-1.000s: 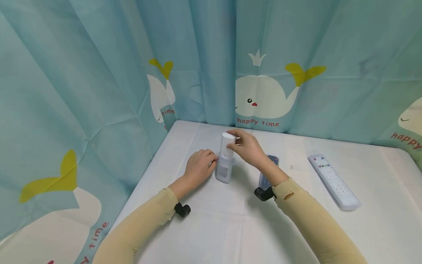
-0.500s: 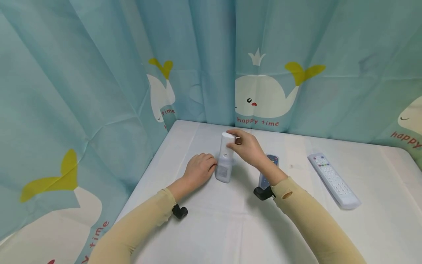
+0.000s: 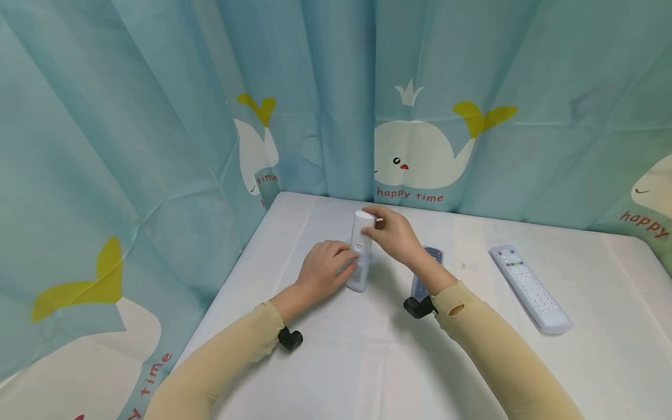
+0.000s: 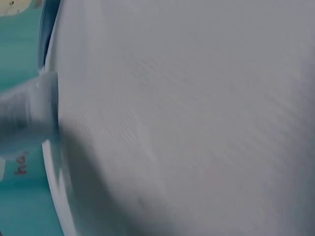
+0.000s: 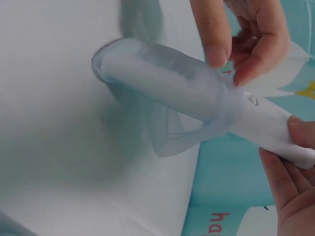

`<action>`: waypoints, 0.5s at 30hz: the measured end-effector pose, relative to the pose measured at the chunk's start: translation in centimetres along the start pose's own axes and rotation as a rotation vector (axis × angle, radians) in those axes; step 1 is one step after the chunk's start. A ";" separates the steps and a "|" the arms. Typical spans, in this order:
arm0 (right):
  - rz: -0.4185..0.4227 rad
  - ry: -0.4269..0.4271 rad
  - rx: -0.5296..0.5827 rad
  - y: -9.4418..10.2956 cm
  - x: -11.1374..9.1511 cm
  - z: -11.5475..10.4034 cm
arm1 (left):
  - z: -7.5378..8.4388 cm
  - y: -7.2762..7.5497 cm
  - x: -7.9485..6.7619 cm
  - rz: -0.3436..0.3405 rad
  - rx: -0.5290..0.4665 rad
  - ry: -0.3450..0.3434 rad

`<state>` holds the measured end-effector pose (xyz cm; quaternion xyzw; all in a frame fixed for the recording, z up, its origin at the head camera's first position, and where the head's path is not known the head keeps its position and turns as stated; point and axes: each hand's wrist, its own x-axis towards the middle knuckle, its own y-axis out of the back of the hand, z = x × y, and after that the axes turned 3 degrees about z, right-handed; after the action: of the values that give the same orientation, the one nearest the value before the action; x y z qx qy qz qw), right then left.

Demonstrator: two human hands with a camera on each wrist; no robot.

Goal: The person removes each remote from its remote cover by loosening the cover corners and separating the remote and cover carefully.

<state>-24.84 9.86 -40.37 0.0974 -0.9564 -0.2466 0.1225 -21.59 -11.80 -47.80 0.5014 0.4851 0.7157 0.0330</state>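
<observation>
A white remote control (image 3: 360,234) stands on end, tilted slightly, with its lower part inside a translucent protective cover (image 5: 152,73). My right hand (image 3: 395,234) pinches the remote's bare upper end between thumb and fingers. My left hand (image 3: 326,269) reaches in from the left, its fingers overlapping the cover in the head view. Seen from the right wrist, the left thumb and forefinger are parted, with fingertips right at the cover's bunched rim (image 5: 227,105). A loose flap of the cover hangs beneath the remote there. The left wrist view has the cover blurred at its left edge.
A remote with a dark blue face (image 3: 422,289) lies partly hidden under my right forearm. Farther right, a white remote in a clear cover (image 3: 531,290) rests on the white table (image 3: 336,373). Blue whale-print curtains (image 3: 325,87) enclose the table's back and left side.
My left hand has moved from beside the cover up and to the right, so its fingers now overlap it. My right hand keeps its pinch on the remote, almost unmoved.
</observation>
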 end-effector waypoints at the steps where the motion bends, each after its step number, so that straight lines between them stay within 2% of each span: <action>1: 0.002 0.000 -0.004 0.0 0.0 0.0 | 0.2 -0.1 0.2 0.015 0.008 -0.032; 5: 0.007 -0.009 -0.011 0.0 0.0 -0.1 | 0.9 -0.5 1.2 0.057 0.044 -0.104; 15: 0.010 -0.036 -0.011 -0.1 -0.1 -0.6 | 2.0 -1.7 2.5 0.098 0.201 -0.162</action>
<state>-24.60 9.49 -39.94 0.0875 -0.9576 -0.2527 0.1071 -22.06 -8.30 -47.27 0.5815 0.5248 0.6215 -0.0134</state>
